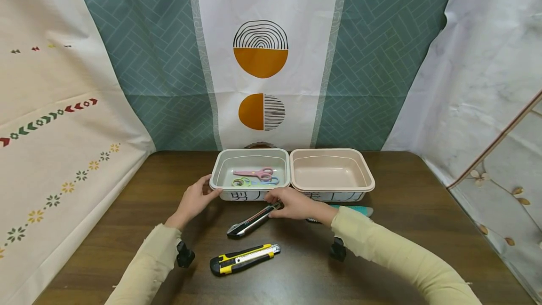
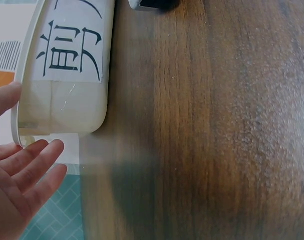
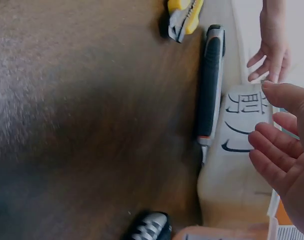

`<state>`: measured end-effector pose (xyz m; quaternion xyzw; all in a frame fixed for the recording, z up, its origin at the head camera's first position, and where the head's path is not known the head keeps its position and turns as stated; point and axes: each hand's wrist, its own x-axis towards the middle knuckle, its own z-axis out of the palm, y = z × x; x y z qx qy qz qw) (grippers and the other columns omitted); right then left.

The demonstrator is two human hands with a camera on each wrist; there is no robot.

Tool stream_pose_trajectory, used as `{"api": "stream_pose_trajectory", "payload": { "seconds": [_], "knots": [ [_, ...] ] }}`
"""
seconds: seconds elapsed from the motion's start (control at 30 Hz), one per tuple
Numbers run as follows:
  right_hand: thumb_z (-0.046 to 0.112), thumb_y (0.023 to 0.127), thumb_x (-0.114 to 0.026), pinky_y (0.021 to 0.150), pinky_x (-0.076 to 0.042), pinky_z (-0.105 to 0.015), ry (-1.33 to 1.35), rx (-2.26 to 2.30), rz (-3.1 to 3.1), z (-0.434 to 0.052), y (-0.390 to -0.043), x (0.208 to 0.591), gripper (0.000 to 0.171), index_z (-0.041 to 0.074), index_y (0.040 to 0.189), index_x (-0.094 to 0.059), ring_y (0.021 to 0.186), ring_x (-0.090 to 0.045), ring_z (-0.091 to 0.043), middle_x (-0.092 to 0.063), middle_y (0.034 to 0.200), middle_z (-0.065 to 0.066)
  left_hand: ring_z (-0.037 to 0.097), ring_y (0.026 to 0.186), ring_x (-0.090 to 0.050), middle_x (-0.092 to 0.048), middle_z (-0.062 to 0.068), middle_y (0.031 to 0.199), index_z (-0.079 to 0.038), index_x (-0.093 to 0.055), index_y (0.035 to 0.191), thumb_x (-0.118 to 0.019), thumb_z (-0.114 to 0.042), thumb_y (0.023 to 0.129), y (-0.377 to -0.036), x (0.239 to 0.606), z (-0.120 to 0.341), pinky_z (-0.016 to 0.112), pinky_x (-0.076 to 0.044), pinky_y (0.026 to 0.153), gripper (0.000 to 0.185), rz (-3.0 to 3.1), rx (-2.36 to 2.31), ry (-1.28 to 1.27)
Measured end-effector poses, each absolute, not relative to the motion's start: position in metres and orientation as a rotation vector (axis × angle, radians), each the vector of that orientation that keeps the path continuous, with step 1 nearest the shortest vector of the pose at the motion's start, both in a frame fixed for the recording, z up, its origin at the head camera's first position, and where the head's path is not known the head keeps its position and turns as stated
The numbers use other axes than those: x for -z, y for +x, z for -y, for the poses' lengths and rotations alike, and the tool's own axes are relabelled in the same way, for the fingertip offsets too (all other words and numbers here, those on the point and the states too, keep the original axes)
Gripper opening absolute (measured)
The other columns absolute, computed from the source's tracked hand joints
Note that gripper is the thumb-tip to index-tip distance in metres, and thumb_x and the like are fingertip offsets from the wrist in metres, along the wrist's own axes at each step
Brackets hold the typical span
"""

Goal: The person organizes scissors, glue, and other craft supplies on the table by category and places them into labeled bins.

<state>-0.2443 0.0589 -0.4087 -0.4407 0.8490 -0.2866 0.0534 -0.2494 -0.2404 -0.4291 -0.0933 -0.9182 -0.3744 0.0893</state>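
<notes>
My left hand (image 1: 196,201) is at the left end of the grey-green plastic bin (image 1: 250,193), its thumb by the front rim and its fingers loosely straight around the corner. Inside the bin lie pink scissors (image 1: 254,173), with green and blue scissor handles below them. Beside the bin's front right corner, my right hand (image 1: 292,203) hovers with thumb and fingers apart. Just under it, a black and grey utility knife (image 1: 250,222) lies at a slant on the table. Nearer to me rests a yellow and black utility knife (image 1: 243,259).
To the right stands a beige bin (image 1: 330,175), close against the grey-green one. Both bins carry white front labels with black characters. A turquoise-handled tool (image 1: 360,210) lies partly hidden under my right forearm. Patterned cloths hang behind the brown table (image 1: 402,248).
</notes>
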Motion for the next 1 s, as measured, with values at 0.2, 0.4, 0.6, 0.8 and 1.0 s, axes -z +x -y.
{"api": "stream_pose_trajectory", "payload": {
  "seconds": [0.2, 0.4, 0.6, 0.8, 1.0],
  "knots": [
    [0.015, 0.079, -0.069, 0.084, -0.045, -0.029, -1.350, 0.810, -2.603, -0.054, -0.245, 0.420, 0.036, -0.002, 0.109, -0.059, 0.095, -0.059, -0.020, -0.063, 0.104, -0.012, 0.027, 0.090, -0.060, -0.060, 0.018, 0.109, 0.003, -0.045, 0.127, -0.065, -0.029, 0.084, -0.250, 0.429, 0.240, 0.038, -0.047, 0.073, 0.058, 2.729, 1.117, -0.281],
    [0.015, 0.079, -0.070, 0.083, -0.045, -0.028, -1.335, 0.816, -2.631, -0.052, -0.249, 0.429, 0.036, -0.003, 0.108, -0.059, 0.094, -0.059, -0.019, -0.064, 0.103, -0.011, 0.028, 0.091, -0.059, -0.059, 0.019, 0.110, 0.004, -0.044, 0.128, -0.065, -0.029, 0.084, -0.249, 0.429, 0.240, 0.039, -0.047, 0.073, 0.059, 2.735, 1.117, -0.280],
    [0.019, 0.078, -0.071, 0.084, -0.044, -0.026, -1.361, 0.757, -2.682, -0.048, -0.253, 0.437, 0.035, 0.001, 0.107, -0.061, 0.094, -0.058, -0.015, -0.064, 0.101, -0.006, 0.027, 0.090, -0.059, -0.059, 0.019, 0.110, 0.003, -0.044, 0.128, -0.065, -0.029, 0.084, -0.250, 0.429, 0.240, 0.038, -0.047, 0.073, 0.058, 2.736, 1.108, -0.284],
    [0.021, 0.077, -0.071, 0.083, -0.043, -0.024, -1.393, 0.709, -2.712, -0.045, -0.258, 0.446, 0.034, 0.004, 0.105, -0.062, 0.091, -0.057, -0.010, -0.063, 0.099, -0.001, 0.027, 0.090, -0.060, -0.059, 0.019, 0.110, 0.003, -0.044, 0.128, -0.065, -0.029, 0.084, -0.249, 0.429, 0.241, 0.037, -0.048, 0.071, 0.058, 2.736, 1.106, -0.281],
    [0.021, 0.076, -0.072, 0.080, -0.043, -0.022, -1.398, 0.674, -2.716, -0.044, -0.260, 0.453, 0.031, 0.008, 0.103, -0.063, 0.088, -0.055, -0.008, -0.062, 0.097, 0.001, 0.026, 0.089, -0.060, -0.060, 0.018, 0.109, 0.004, -0.044, 0.128, -0.064, -0.029, 0.084, -0.248, 0.429, 0.241, 0.035, -0.048, 0.069, 0.058, 2.725, 1.102, -0.294]
  ]
}}
